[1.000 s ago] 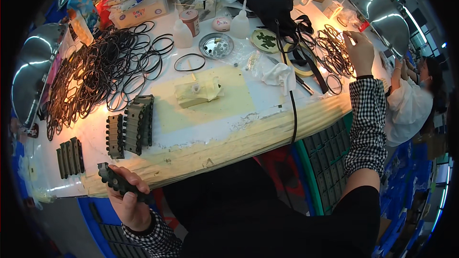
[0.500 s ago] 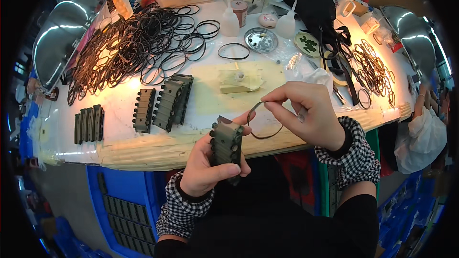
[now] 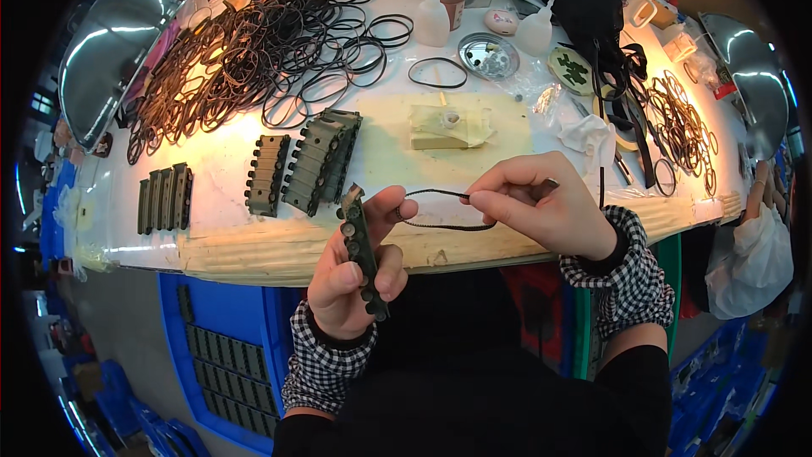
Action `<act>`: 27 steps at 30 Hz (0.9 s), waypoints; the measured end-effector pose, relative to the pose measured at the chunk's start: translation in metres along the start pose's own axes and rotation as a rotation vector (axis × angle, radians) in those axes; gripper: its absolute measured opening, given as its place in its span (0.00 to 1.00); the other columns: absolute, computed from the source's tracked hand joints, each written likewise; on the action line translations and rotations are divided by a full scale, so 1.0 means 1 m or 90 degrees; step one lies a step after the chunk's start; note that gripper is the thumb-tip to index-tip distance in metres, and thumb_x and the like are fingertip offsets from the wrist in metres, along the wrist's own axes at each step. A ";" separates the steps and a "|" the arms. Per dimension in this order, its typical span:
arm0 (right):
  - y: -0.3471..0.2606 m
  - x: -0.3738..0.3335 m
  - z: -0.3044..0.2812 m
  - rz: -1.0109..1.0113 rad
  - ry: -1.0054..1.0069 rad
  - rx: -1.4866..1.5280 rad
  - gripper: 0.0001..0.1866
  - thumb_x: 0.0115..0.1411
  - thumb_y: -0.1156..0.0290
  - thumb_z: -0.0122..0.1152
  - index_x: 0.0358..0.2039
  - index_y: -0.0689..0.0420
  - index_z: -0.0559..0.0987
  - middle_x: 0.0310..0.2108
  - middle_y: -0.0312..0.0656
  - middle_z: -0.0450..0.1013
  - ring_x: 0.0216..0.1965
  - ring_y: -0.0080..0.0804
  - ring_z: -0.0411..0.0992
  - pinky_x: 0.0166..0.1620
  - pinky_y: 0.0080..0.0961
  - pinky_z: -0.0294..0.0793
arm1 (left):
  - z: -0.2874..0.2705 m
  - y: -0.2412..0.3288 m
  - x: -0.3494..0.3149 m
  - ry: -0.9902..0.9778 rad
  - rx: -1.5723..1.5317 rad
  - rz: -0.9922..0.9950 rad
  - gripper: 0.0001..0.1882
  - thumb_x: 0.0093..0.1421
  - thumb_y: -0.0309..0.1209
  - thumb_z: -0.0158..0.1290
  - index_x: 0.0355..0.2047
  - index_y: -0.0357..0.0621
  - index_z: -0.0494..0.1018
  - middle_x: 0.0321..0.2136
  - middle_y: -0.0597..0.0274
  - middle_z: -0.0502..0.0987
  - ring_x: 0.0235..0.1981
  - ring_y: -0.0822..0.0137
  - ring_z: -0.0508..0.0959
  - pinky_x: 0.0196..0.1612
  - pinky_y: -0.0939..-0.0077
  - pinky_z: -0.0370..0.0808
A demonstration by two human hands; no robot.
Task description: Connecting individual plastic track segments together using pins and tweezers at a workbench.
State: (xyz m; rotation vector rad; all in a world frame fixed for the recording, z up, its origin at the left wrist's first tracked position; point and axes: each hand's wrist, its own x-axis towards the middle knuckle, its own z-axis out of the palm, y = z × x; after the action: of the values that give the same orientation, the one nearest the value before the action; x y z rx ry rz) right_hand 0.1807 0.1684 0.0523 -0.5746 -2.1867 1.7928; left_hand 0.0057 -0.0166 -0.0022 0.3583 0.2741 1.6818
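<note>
My left hand (image 3: 330, 288) is wrapped round a dark green ribbed part (image 3: 359, 241) with round knobs along its side, held edge-on and nearly upright above the table's front edge. Its raised fingertips also touch one end of a thin black band loop (image 3: 448, 228). At the loop's other end, my right hand (image 3: 541, 207) pinches it between thumb and fingers. The loop spans the gap between both hands. Similar green parts (image 3: 321, 161) stand left of my hands, beside another upright one (image 3: 266, 173) and a smaller ribbed group (image 3: 165, 199).
A tangled heap of black bands (image 3: 254, 51) covers the back left; a smaller heap (image 3: 683, 127) lies right. Behind my hands sit a taped block (image 3: 450, 127), a metal dish (image 3: 488, 55) and white squeeze bottles (image 3: 432, 21). Below left is a blue crate (image 3: 178, 355).
My left hand has turned the green part from its ribbed face to edge-on and moved slightly left. The band loop now lies flatter, between both hands. The view has shifted slightly.
</note>
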 end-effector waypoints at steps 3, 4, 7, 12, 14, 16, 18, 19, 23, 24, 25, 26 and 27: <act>-0.005 0.001 0.000 0.053 -0.039 0.040 0.08 0.61 0.77 0.59 0.36 0.70 0.80 0.29 0.41 0.78 0.31 0.19 0.76 0.35 0.13 0.74 | 0.003 -0.001 0.001 0.000 -0.008 -0.002 0.46 0.53 0.30 0.60 0.66 0.31 0.47 0.63 0.50 0.59 0.29 0.72 0.73 0.28 0.80 0.71; -0.004 0.000 0.001 0.051 -0.040 0.056 0.08 0.61 0.77 0.59 0.36 0.70 0.80 0.30 0.41 0.79 0.31 0.19 0.76 0.34 0.13 0.73 | 0.004 -0.001 0.001 -0.002 -0.010 -0.004 0.46 0.53 0.30 0.60 0.66 0.31 0.47 0.63 0.49 0.58 0.29 0.72 0.73 0.28 0.80 0.71; -0.002 0.001 0.002 0.048 -0.044 0.060 0.08 0.61 0.76 0.59 0.38 0.68 0.80 0.32 0.42 0.79 0.32 0.18 0.75 0.34 0.12 0.73 | 0.006 -0.001 0.000 -0.006 -0.014 -0.003 0.46 0.53 0.30 0.60 0.67 0.31 0.46 0.63 0.49 0.59 0.29 0.72 0.74 0.28 0.80 0.71; 0.001 0.007 0.009 -0.018 0.019 0.068 0.11 0.64 0.72 0.58 0.43 0.64 0.79 0.33 0.37 0.78 0.29 0.14 0.71 0.33 0.12 0.68 | 0.006 -0.004 -0.001 -0.035 0.003 -0.038 0.46 0.52 0.30 0.60 0.66 0.30 0.48 0.62 0.48 0.60 0.28 0.71 0.75 0.29 0.79 0.72; -0.010 0.009 0.012 -0.008 0.000 0.131 0.12 0.64 0.71 0.57 0.46 0.63 0.77 0.34 0.36 0.78 0.29 0.14 0.71 0.35 0.12 0.68 | 0.009 -0.005 0.001 -0.074 -0.002 -0.061 0.44 0.55 0.29 0.60 0.66 0.30 0.47 0.62 0.48 0.59 0.27 0.72 0.73 0.27 0.80 0.71; -0.014 0.010 0.012 0.008 -0.062 0.158 0.13 0.65 0.72 0.56 0.48 0.63 0.75 0.35 0.36 0.77 0.31 0.14 0.71 0.36 0.13 0.68 | 0.009 -0.008 0.001 -0.068 0.010 -0.070 0.44 0.54 0.29 0.60 0.65 0.30 0.48 0.62 0.47 0.60 0.26 0.71 0.73 0.26 0.79 0.71; -0.010 0.009 0.009 0.004 -0.140 0.142 0.14 0.65 0.73 0.55 0.50 0.63 0.73 0.37 0.36 0.77 0.33 0.13 0.71 0.36 0.13 0.69 | 0.009 -0.011 0.002 -0.057 0.012 -0.080 0.44 0.53 0.29 0.61 0.65 0.30 0.50 0.60 0.48 0.61 0.26 0.71 0.73 0.26 0.79 0.72; -0.007 0.008 0.008 -0.010 -0.138 0.148 0.14 0.65 0.73 0.56 0.50 0.63 0.73 0.36 0.36 0.77 0.33 0.13 0.71 0.36 0.13 0.69 | 0.010 -0.011 0.002 -0.052 0.012 -0.080 0.44 0.53 0.29 0.61 0.65 0.30 0.50 0.60 0.48 0.61 0.26 0.71 0.73 0.26 0.79 0.72; -0.010 0.005 0.009 -0.004 -0.147 0.195 0.12 0.62 0.77 0.58 0.46 0.63 0.74 0.33 0.36 0.76 0.31 0.14 0.70 0.35 0.13 0.69 | 0.005 -0.010 0.001 -0.036 0.039 -0.074 0.42 0.52 0.29 0.60 0.64 0.29 0.52 0.59 0.46 0.63 0.29 0.69 0.75 0.31 0.77 0.73; -0.014 0.003 0.009 0.014 -0.151 0.213 0.11 0.62 0.77 0.59 0.45 0.63 0.75 0.32 0.36 0.76 0.31 0.14 0.71 0.34 0.13 0.69 | 0.003 -0.010 0.001 -0.033 0.053 -0.073 0.42 0.52 0.29 0.59 0.63 0.28 0.52 0.59 0.45 0.63 0.29 0.69 0.76 0.33 0.76 0.74; -0.015 0.002 0.009 0.009 -0.159 0.217 0.10 0.62 0.77 0.59 0.44 0.63 0.76 0.32 0.36 0.76 0.31 0.14 0.71 0.34 0.13 0.69 | 0.004 -0.010 0.001 -0.021 0.076 -0.068 0.41 0.53 0.29 0.59 0.63 0.29 0.53 0.59 0.44 0.63 0.30 0.69 0.76 0.33 0.76 0.74; -0.015 0.001 0.009 0.004 -0.165 0.219 0.09 0.62 0.76 0.59 0.42 0.63 0.77 0.32 0.36 0.76 0.31 0.14 0.71 0.33 0.12 0.68 | 0.004 -0.011 0.001 -0.010 0.099 -0.064 0.40 0.53 0.29 0.59 0.63 0.30 0.54 0.60 0.43 0.62 0.30 0.68 0.76 0.34 0.76 0.74; -0.015 0.000 0.008 0.000 -0.171 0.221 0.08 0.62 0.76 0.59 0.41 0.63 0.78 0.32 0.36 0.76 0.31 0.14 0.71 0.33 0.12 0.68 | 0.005 -0.012 0.001 0.000 0.122 -0.061 0.38 0.53 0.29 0.59 0.62 0.31 0.55 0.60 0.43 0.62 0.31 0.68 0.76 0.34 0.76 0.75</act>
State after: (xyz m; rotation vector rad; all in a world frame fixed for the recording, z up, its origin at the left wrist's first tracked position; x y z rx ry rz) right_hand 0.1754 0.1584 0.0653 -0.2683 -1.9528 2.2934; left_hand 0.0187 -0.0144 -0.0027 0.4802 0.4469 1.5662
